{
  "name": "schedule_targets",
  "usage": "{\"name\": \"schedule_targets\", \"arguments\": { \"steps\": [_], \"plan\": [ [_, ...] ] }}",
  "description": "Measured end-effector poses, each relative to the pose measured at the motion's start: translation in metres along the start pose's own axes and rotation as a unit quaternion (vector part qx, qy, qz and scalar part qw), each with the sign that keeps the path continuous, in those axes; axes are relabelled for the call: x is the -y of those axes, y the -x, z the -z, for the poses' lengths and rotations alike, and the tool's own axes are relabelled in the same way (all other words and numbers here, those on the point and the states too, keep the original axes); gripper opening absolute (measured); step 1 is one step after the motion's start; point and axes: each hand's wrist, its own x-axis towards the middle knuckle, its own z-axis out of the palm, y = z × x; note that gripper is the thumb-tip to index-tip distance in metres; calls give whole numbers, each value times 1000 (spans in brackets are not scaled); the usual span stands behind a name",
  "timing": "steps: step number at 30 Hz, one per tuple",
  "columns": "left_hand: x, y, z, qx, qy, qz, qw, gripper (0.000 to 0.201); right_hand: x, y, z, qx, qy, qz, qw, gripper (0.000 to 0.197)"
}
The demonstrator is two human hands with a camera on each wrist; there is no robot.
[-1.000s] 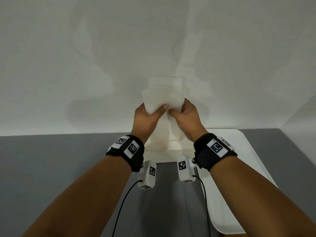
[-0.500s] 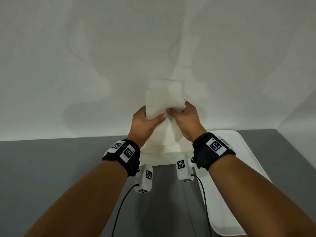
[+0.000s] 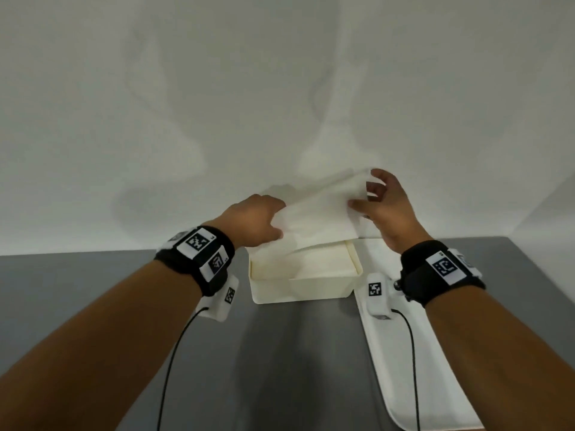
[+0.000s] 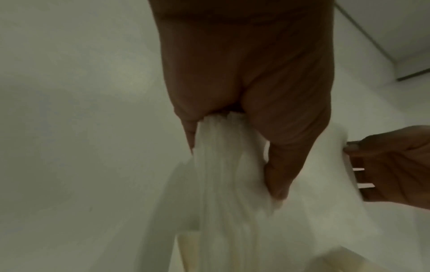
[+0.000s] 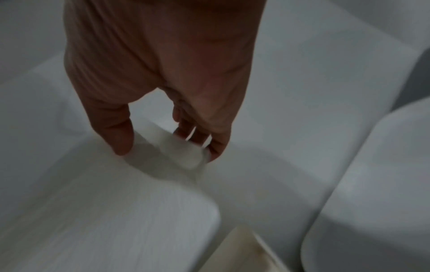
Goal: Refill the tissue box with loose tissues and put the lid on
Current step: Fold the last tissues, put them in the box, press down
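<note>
Tissue box [image 3: 303,276] open, at worktop [image 3: 93,290] back edge against wall; lid [image 3: 435,353] flat just right. Tissue stack [image 3: 320,219] tilted over box, right end higher. Left hand [image 3: 253,220] grip pinches left end; right hand [image 3: 385,206] thumb and fingers loosely spread around right end.

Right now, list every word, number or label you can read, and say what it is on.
No readable words, brands or numbers.
Left wristband: black-and-white square code markers only; tiny corner marks too small to read.
Right wristband: same code markers, no text.
Tissue box, lid, tissues: plain.
</note>
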Motion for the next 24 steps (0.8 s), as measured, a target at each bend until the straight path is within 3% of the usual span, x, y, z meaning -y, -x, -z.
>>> {"name": "schedule_targets", "arguments": {
  "steps": [2, 4, 6, 8, 10, 12, 14, 18, 24],
  "plan": [
    [-4, -1, 9, 32, -76, -15, 996, 45, 10, 5, 8, 1, 127, 64, 990, 84],
    [-7, -2, 14, 58, -120, -21, 991, 41, 29, 11, 5, 52, 280, 162, 945, 87],
    [-11, -4, 16, 72, -149, -27, 986, 45, 47, 11, -9, 163, 440, 214, 857, 98],
    [-15, -6, 16, 71, -150, -31, 986, 42, 54, 9, -28, 266, 583, 164, 750, 100],
    [-19, -6, 15, 64, -125, -29, 990, 34, 49, 7, -40, 327, 644, 86, 687, 76],
    [-20, -5, 12, 65, -104, -24, 992, 31, 37, 6, -46, 348, 645, 51, 679, 47],
    [-19, -2, 8, 71, -108, -23, 991, 32, 31, 8, -50, 350, 633, 44, 689, 33],
    [-10, 2, 5, 62, -108, 0, 992, 34, 29, 6, -52, 350, 622, 46, 699, 27],
    [6, 7, -3, 10, 60, 68, 996, 60, 35, -3, -56, 342, 596, 76, 722, 19]
  ]
}}
